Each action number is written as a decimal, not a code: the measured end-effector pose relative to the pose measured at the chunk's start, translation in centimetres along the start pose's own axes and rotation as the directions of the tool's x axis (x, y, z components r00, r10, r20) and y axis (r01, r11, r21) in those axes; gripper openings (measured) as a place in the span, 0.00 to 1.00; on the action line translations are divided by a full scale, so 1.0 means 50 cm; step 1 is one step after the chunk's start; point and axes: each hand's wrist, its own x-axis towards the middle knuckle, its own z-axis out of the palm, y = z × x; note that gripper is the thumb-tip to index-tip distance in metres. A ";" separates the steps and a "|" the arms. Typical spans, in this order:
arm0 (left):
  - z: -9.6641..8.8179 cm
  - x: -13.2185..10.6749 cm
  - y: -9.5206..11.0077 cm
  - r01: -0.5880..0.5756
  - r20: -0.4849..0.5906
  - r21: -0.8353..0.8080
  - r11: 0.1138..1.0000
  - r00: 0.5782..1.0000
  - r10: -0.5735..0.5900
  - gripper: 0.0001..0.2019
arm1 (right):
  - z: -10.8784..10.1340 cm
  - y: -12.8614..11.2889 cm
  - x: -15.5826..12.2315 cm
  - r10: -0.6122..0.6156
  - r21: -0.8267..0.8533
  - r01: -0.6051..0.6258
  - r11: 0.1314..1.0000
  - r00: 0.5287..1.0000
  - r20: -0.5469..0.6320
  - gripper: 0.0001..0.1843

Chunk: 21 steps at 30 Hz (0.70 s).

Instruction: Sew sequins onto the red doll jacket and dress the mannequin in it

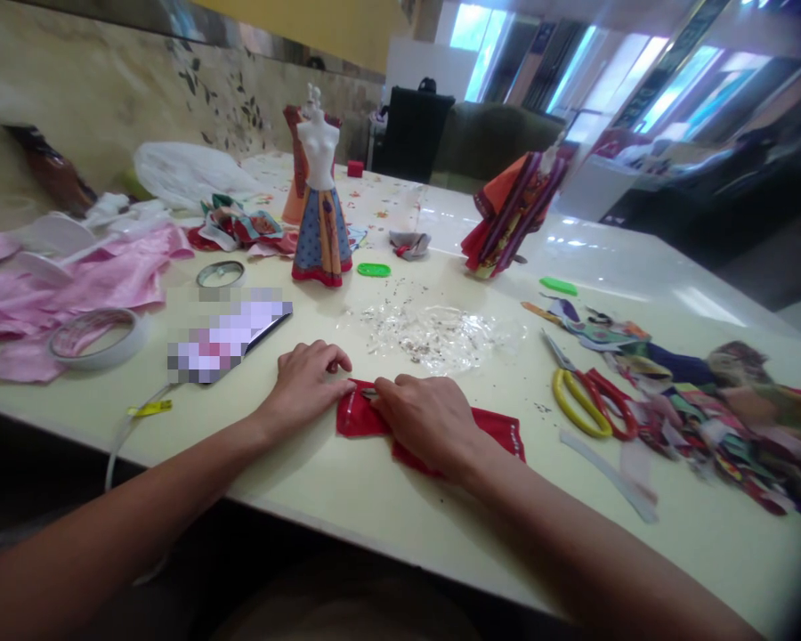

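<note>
Red satin scrap (359, 418) lies near the front edge of the glossy cream worktop (400, 499), with the left hand (305, 385) touching its end and the right hand (427, 420) resting over it; whether either grip is clamped or only pressing cannot be told. On that slick surface the cloth could slide, and it risks picking up specks from the glittery patch (427, 338) just beyond. Yellow-and-red scissors (584, 405) sit beside fabric scraps (700, 427) towards the right edge; a dressed mannequin (320, 191) stands farther off, then a dark sofa (494, 138) and bright windows (674, 89).
</note>
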 end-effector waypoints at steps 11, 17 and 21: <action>-0.009 0.006 0.002 0.012 0.022 -0.046 0.999 1.000 -0.011 0.05 | 0.008 0.003 0.001 -0.005 0.027 0.005 1.000 1.000 -0.021 0.14; -0.004 0.012 0.009 0.030 0.018 0.004 1.000 0.999 -0.030 0.05 | 0.008 0.005 -0.001 -0.001 0.032 0.002 0.999 0.999 -0.035 0.14; -0.004 0.016 0.008 0.033 0.023 0.008 0.999 0.999 -0.033 0.05 | 0.005 0.008 0.000 0.032 0.047 -0.029 0.998 0.998 -0.054 0.14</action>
